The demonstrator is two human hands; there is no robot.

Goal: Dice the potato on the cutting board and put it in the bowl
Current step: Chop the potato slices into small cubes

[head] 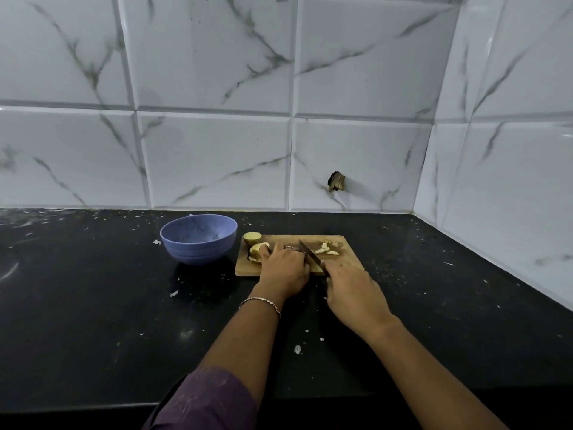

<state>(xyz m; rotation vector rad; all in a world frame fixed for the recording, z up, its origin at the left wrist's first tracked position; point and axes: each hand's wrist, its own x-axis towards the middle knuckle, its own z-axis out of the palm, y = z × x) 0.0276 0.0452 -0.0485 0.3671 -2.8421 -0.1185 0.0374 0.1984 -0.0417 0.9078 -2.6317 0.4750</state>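
A wooden cutting board [347, 259] lies on the black counter. On its left end my left hand [283, 268] holds down a cut potato piece [255, 252]. A second potato piece [251, 236] sits at the board's far left corner. My right hand [353, 293] grips a knife [308, 252] by the handle, and the blade angles down onto the board just right of my left fingers. A small pile of diced potato [325, 248] lies on the board beyond the blade. A blue bowl [198, 240] stands left of the board; its inside looks bare.
The black counter [93, 305] is speckled with white flecks. White marble-pattern tiled walls rise behind and to the right, meeting in a corner at the back right. A small dark hole [336, 182] marks the back wall.
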